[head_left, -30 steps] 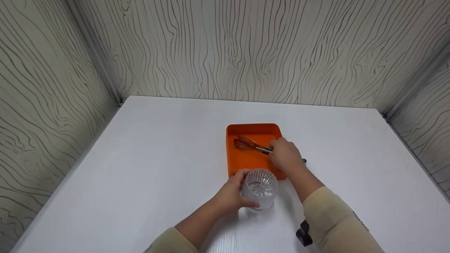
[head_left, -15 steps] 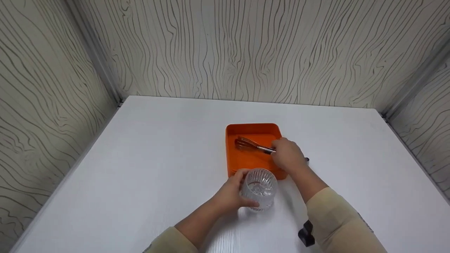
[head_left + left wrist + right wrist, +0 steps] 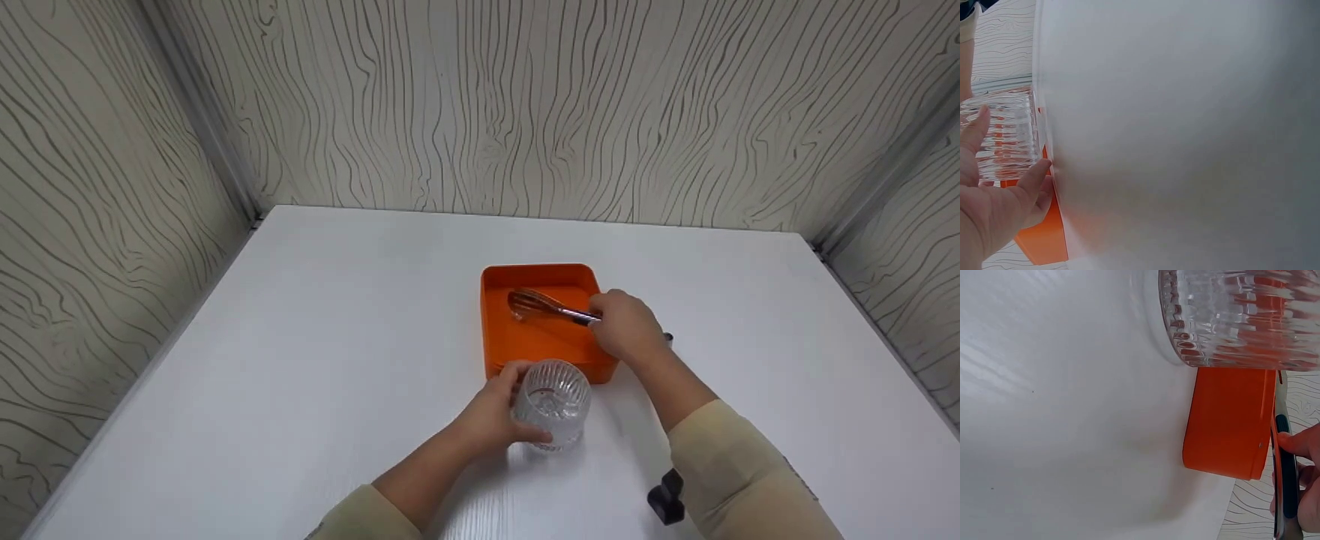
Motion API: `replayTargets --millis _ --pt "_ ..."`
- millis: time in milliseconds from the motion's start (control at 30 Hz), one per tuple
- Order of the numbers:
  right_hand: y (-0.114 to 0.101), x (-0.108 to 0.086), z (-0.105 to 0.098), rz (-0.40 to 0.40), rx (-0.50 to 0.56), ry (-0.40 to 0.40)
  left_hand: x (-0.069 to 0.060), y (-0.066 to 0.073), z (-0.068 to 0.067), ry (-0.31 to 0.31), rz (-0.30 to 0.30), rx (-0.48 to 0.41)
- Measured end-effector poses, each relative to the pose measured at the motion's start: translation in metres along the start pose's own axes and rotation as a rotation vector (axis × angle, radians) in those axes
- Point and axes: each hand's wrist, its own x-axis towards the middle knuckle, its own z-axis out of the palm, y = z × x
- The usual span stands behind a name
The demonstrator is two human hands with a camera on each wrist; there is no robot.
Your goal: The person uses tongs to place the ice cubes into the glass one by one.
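Note:
My left hand (image 3: 499, 416) grips a ribbed clear glass (image 3: 553, 405) from its left side. The glass stands upright at the near edge of the orange tray (image 3: 499, 337). In the left wrist view, thumb and fingers spread around the ribbed wall. My right hand (image 3: 628, 324), over the tray's right rim, holds metal tongs (image 3: 574, 313). Their heads point left over the tray. A small pale patch by the tips is too small to make out. The right wrist view shows my thumb pressing the dark grip (image 3: 1286, 478) of the tongs.
Both sit on a white table (image 3: 337, 322), enclosed by wood-grain patterned panels (image 3: 480, 105) at the back and sides. A black object (image 3: 666, 496) shows beside the right sleeve (image 3: 735, 465).
My right hand has shifted slightly right and up with the tongs. The tongs' heads, apart at first, are closer together. The left hand, glass and tray look unchanged.

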Motion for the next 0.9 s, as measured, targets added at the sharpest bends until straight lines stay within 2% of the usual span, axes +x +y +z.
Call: replayTargets --millis 400,567,733,900 --pt "0.016 -0.005 -0.018 -0.043 0.021 -0.008 0.0 0.0 0.0 0.005 -0.015 -0.004" --pt "0.024 -0.012 -0.026 -0.082 0.004 0.004 0.001 0.0 0.001 0.005 -0.023 -0.006" --pt "0.029 -0.019 -0.036 -0.085 0.005 -0.007 0.0 0.001 0.0 0.005 -0.01 -0.006" --pt "0.031 -0.032 -0.047 -0.123 0.007 -0.01 0.0 0.0 0.001 0.003 -0.002 -0.013"
